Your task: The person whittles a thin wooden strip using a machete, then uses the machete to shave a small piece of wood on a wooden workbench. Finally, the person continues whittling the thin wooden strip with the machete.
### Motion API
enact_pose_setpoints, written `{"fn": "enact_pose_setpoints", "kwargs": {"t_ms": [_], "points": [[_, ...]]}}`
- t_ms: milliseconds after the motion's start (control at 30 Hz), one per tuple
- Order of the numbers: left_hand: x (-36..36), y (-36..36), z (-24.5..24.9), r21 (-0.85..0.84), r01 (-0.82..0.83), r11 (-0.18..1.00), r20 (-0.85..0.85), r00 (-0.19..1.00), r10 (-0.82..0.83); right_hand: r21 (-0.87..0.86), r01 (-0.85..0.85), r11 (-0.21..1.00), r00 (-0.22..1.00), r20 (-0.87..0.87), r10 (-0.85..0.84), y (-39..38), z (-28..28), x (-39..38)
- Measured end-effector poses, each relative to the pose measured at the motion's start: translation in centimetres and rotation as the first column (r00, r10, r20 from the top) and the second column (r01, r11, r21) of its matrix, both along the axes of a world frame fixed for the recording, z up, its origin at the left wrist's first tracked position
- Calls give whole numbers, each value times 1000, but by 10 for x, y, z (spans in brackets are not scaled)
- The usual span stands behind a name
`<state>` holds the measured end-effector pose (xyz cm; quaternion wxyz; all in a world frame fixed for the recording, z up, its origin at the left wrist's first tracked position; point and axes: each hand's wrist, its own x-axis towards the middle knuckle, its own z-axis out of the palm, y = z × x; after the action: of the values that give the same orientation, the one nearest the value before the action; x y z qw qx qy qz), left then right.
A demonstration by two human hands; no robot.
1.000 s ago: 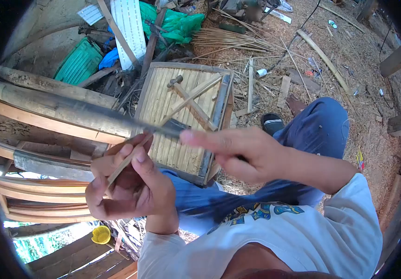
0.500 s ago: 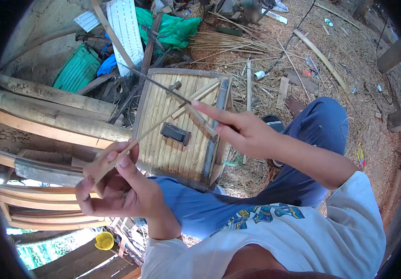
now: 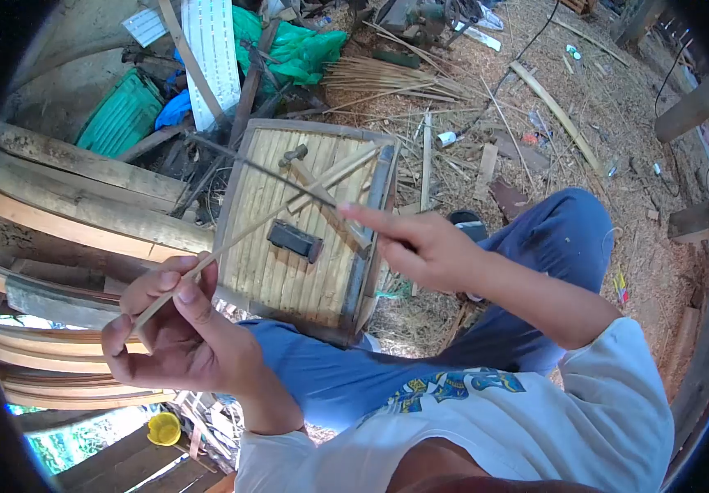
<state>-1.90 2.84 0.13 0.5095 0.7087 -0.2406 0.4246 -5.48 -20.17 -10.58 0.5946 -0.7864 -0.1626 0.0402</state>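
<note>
- Now the long dark knife (image 3: 264, 171) is off the wood. A second ago its blade lay across the thin pale bamboo strip (image 3: 244, 238), close to the fingers. Now it points up and away, towards the far left corner of the square bamboo-slat stool top (image 3: 322, 279).
- So I think one cutting stroke is over, and the strip is free of the blade.
- My guess is helped by the left hand (image 3: 178, 341), which has dropped a little lower and to the left. Its fingers are clamped on the low end of the strip, with the thumb pressed on top. The strip slants up to the right, over the stool top.
- Meanwhile the right hand (image 3: 424, 246) is closed round the knife handle, with the first finger laid straight out.
- On the stool top a small dark block (image 3: 293, 240) lies near the middle, and a grey hammer (image 3: 289, 154) lies near the far edge.
- As for boxes, a green plastic crate (image 3: 120, 115) lies tipped among old planks past the stool's left edge. I see nothing in it.
- Low down on the left sits a small yellow tub (image 3: 163, 427). I cannot tell what is inside.
</note>
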Motion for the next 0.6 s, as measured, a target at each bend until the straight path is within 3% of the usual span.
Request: {"fn": "enact_pose_setpoints", "kwargs": {"t_ms": [67, 133, 233, 300, 367, 433, 600], "points": [[4, 3, 0, 3, -19, 1000, -8, 1000, 19, 35, 114, 993, 992, -56, -112, 3, -22, 7], [10, 9, 2, 5, -45, 999, -29, 999, 45, -82, 163, 983, 942, -283, -180, -9, -22, 16], [13, 13, 5, -22, -58, 998, -54, 997, 56, -9, 217, 976, 971, -96, -217, -4, -32, 14], [14, 12, 3, -29, -57, 998, -50, 997, 56, -40, 205, 978, 974, -90, -208, -6, -33, 12], [11, 13, -1, -24, -72, 997, -83, 994, 69, -99, 185, 978, 960, -196, -202, -10, -33, 7], [16, 16, 1, -21, -78, 997, -79, 994, 76, -30, 257, 966, 961, -100, -259, -7, -50, 22], [29, 25, 2, -77, -101, 992, -96, 991, 94, -183, 206, 961, 965, -126, -231, -10, -29, 10]]}}
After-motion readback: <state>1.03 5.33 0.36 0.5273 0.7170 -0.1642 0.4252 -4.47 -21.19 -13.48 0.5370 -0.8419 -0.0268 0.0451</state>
